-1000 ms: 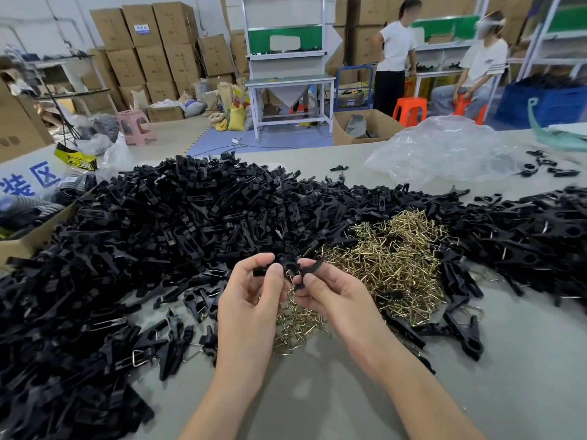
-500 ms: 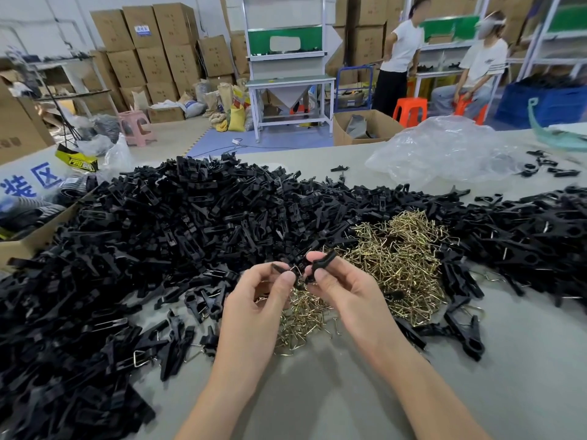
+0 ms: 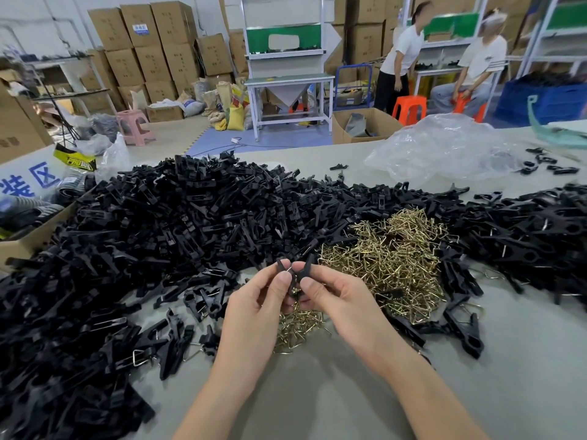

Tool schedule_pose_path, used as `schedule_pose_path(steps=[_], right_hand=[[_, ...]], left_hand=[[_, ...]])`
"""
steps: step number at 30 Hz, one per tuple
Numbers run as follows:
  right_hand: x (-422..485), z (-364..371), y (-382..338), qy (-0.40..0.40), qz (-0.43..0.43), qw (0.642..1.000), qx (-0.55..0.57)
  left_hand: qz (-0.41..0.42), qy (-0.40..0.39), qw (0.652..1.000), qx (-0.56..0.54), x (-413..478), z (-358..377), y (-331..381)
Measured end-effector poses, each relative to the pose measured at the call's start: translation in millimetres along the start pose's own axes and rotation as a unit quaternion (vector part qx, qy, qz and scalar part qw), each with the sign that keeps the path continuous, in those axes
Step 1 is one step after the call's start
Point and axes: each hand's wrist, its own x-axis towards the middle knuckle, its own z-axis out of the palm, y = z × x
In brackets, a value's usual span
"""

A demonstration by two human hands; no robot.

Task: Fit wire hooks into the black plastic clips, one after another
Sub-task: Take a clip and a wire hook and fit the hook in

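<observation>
Pinching one black clip (image 3: 307, 265) over the desk (image 3: 317, 392) with left hand (image 3: 254, 309) and right hand (image 3: 343, 300), beside the hook pile (image 3: 390, 265). Seating wire hook (image 3: 289, 270) between its halves, seemingly mid-fit; next needing a firm press until wire is catching.

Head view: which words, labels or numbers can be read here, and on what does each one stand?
"装区", in blue, on the white sign at the left edge; the frame edge cuts it.
Yellow and black packet: lettering too blurred to read.
Blue label on a stacked cardboard box: too small to read.
</observation>
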Motion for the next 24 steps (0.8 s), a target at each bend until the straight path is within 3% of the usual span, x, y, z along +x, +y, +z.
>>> schedule_pose_path(steps=[13,18,24], right_hand=[[-0.6,-0.6,-0.3,-0.019,0.000,1.000,-0.010],[-0.1,-3.2,1.1,-0.025,0.003,1.000,0.001],[2.6,-7.4,4.1,-0.020,0.013,0.999,0.039]], left_hand=[[-0.009,0.009,1.000,0.007,-0.5,0.0,-1.2],[-0.037,0.027,0.998,-0.040,1.2,0.2,-1.9],[-0.056,-0.005,0.990,-0.126,-0.8,3.9,4.0]])
